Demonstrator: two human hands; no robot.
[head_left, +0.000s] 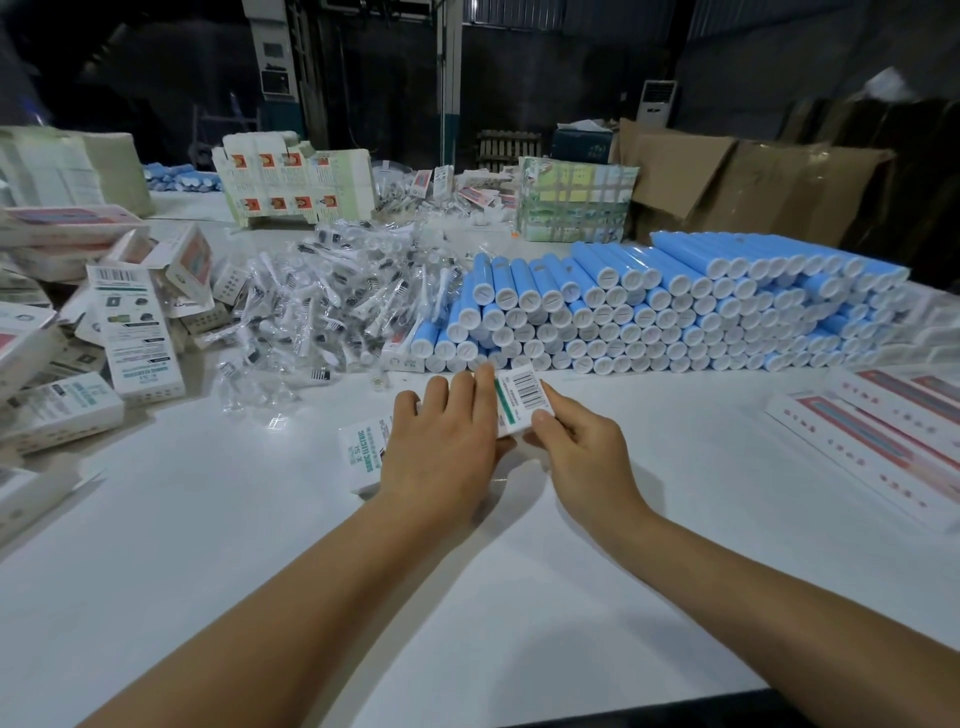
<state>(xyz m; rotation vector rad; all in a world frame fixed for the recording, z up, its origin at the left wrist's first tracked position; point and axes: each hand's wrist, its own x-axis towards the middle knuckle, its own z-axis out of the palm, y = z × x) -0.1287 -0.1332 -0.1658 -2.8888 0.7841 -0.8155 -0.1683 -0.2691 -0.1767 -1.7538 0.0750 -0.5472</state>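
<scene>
A small white carton (519, 397) with a barcode and a green stripe lies on the white table (208, 545) in the middle of the view. My left hand (441, 447) lies flat on top of it with straight fingers, covering most of its length; its printed near end (361, 449) sticks out to the left. My right hand (576, 441) pinches the carton's barcode end between thumb and fingers. The carton's middle is hidden under my left hand.
Behind the carton a wide stack of blue tubes (675, 312) with white caps lies on its side. A heap of bagged brush heads (337, 296) sits left of it. Filled cartons (104, 332) pile up at the left, flat pink-printed cartons (883, 431) at the right.
</scene>
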